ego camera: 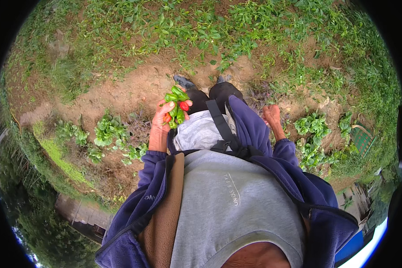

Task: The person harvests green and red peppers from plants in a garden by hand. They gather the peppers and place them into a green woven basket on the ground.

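My left hand is raised in front of my left hip and holds a bunch of peppers. Several are green peppers; a red pepper and an orange-red pepper show among them. Thumb and fingers wrap around the bunch from the left side. Beside the purple jacket, my right hand hangs with its fingers curled in. Its palm is hidden, and I see no object in it. Pepper-like leafy plants grow on the ground ahead of my feet.
I stand on a bare soil path, dark shoes pointing at the plants. Leafy green vegetables grow to the left, with more leafy vegetables to the right. A green woven basket or bag lies at the far right. A black strap hangs from my waist.
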Motion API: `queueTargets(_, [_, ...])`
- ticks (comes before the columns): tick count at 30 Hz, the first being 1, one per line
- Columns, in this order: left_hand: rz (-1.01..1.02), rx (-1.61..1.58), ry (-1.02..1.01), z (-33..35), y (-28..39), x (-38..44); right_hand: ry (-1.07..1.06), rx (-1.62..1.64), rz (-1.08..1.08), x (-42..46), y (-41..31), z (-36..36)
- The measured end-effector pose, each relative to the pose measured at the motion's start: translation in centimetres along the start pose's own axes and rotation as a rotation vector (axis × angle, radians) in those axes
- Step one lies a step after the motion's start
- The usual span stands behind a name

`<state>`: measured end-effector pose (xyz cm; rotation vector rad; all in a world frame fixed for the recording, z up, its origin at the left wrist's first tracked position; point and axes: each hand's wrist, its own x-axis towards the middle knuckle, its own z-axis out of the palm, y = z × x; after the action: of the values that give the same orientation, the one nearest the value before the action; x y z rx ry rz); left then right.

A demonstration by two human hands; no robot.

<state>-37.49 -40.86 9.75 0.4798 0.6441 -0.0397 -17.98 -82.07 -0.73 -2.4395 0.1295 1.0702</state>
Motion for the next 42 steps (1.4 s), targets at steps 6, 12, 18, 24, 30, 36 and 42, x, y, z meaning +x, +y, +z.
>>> queueTargets(6, [-0.048, -0.023, -0.007, -0.5, -1.6, 0.4, -0.119, -0.269, -0.268, 2.6, -13.4, 2.3])
queueTargets(12, [-0.113, -0.031, 0.077, -2.5, -3.2, 0.8, -0.312, -0.518, -0.605, 7.3, -23.0, 11.3])
queueTargets(18, [-0.126, -0.289, 0.135, -6.4, -9.2, 0.3, -0.206, -0.607, -0.937, 13.7, -30.3, 24.8])
queueTargets(24, [-0.206, -0.423, 0.133, -8.8, -14.1, -0.6, -0.071, -0.617, -1.156, 21.9, -37.1, 33.1])
queueTargets(30, [-0.113, -0.583, 0.158, -10.6, -16.5, -1.8, -0.19, -1.311, -0.995, 32.8, -36.3, 37.5])
queueTargets(36, [-0.031, -0.644, 0.214, -10.2, -16.8, -2.6, -0.381, -1.682, -1.214, 32.4, -33.8, 37.0])
queueTargets(42, [-0.006, -0.639, 0.158, -10.1, -16.3, -2.1, -0.483, -1.909, -1.064, 31.4, -33.5, 36.3])
